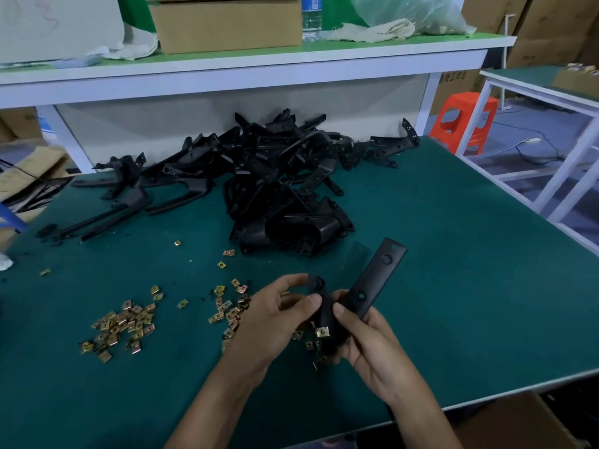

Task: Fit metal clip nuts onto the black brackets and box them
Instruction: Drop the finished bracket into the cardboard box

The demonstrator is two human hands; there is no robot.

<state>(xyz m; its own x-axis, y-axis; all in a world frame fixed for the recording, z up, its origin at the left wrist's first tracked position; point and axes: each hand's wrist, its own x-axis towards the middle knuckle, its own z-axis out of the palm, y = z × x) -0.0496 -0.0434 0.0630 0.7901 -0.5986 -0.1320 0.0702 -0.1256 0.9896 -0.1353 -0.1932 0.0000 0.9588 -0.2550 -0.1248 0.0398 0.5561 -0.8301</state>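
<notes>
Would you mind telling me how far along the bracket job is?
One clip nut already sits on the bracket, which the left hand and right hand grip. Its other holes look bare. A big bracket pile and loose nuts wait on the table; no boxed brackets show.

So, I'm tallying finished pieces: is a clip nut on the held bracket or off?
On, it seems: a clip nut sits on the lower end of the bracket; the long arm's holes are bare.

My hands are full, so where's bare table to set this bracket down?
Bare mat lies right of the held bracket, from the bracket pile to the near edge, and at the near left corner. Crowded: the pile at the back, clip nuts scattered left-centre.
</notes>
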